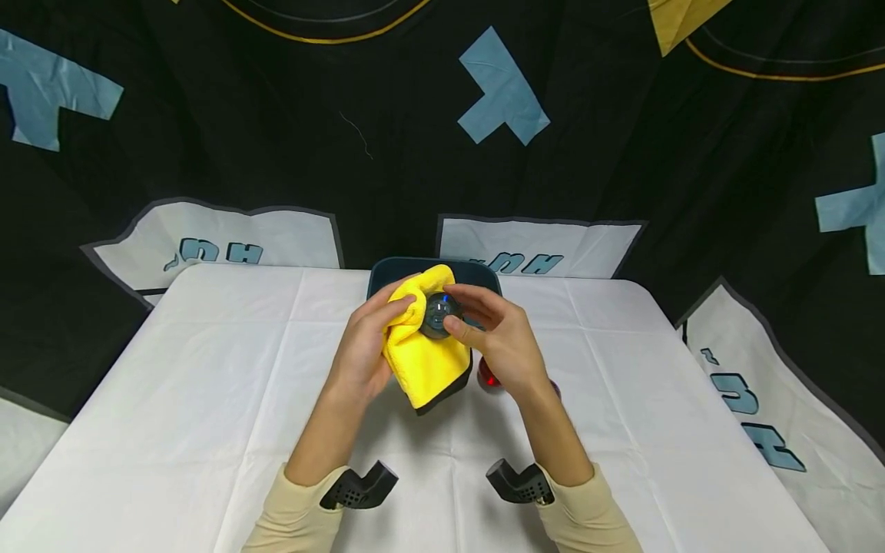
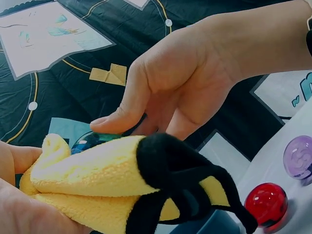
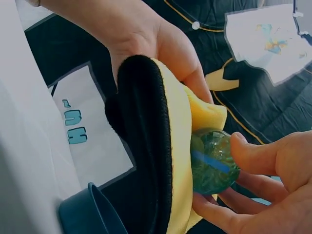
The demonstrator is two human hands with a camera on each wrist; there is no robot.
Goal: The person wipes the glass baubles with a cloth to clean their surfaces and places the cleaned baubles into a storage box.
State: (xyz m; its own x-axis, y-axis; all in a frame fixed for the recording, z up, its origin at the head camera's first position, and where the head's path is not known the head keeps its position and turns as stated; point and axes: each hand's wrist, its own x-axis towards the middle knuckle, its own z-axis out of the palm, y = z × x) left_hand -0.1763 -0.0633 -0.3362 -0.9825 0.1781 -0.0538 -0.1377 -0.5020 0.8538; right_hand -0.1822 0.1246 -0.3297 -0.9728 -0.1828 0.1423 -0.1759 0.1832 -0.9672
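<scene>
A yellow cloth (image 1: 430, 370) with a black underside is gripped in my left hand (image 1: 361, 353), its lower corner hanging free. Against the cloth sits a clear, greenish glass ball (image 1: 437, 316). My right hand (image 1: 510, 347) holds this ball from the right; in the right wrist view the thumb and fingers pinch its sides, and the ball (image 3: 214, 163) shows a blue streak. The left wrist view shows the cloth (image 2: 92, 168) folded over, hiding most of the ball.
Behind the hands stands a dark teal bin (image 1: 387, 269), partly covered by them. A red ball (image 2: 266, 204) and a purple ball (image 2: 298, 157) lie on the white-covered table (image 1: 173, 430), near the right hand. A black curtain (image 1: 276, 138) hangs behind.
</scene>
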